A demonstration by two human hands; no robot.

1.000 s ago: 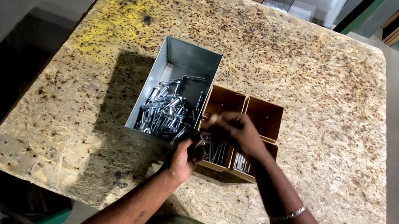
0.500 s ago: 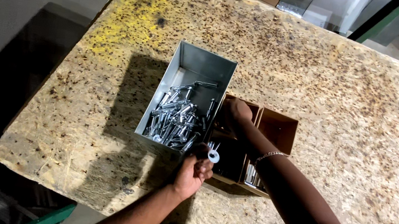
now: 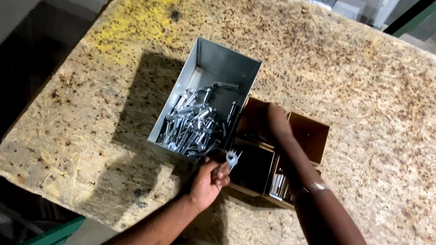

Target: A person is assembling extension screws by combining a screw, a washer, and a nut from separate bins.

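My left hand (image 3: 209, 178) is at the near corner of a grey metal tray (image 3: 227, 58) and pinches a small silver metal part (image 3: 232, 157) between its fingertips. The tray holds several shiny bolts (image 3: 192, 122) in a loose pile. Right of it stands a brown box (image 3: 310, 133) divided into compartments. My right hand (image 3: 276, 119) reaches down into the far left compartment, and its fingertips are hidden inside. Silver parts (image 3: 280, 185) lie in the near right compartment.
Everything stands on a speckled chipboard table (image 3: 365, 88) with a yellow paint patch (image 3: 138, 17) at the far left. The table's left edge drops to a dark floor. A green object (image 3: 49, 233) shows below the near edge.
My right hand has moved from the near compartments to the far left compartment. My left hand has drawn back a little toward me, still pinching the silver part.
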